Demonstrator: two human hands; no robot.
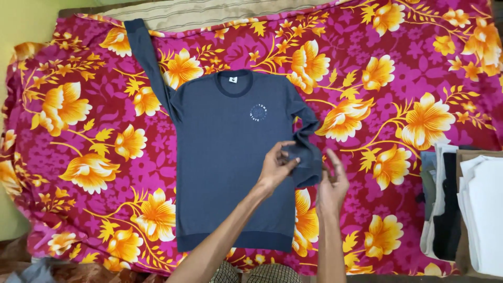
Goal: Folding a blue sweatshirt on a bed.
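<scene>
A dark blue long-sleeved sweatshirt [228,157] lies flat, front up, on a magenta bedsheet [78,131] with large orange flowers. One sleeve [148,60] stretches out toward the upper left. The other sleeve [308,152] is bent back and bunched at the shirt's right side. My left hand [277,166] pinches this sleeve's cuff over the shirt's body. My right hand [332,183] is open just right of the cuff, fingers spread, touching or almost touching the fabric.
A pile of folded clothes [463,209] in white, grey, black and brown sits at the right edge. A beige striped pillow or mattress [209,13] shows at the top. My checked clothing [262,273] shows at the bottom edge.
</scene>
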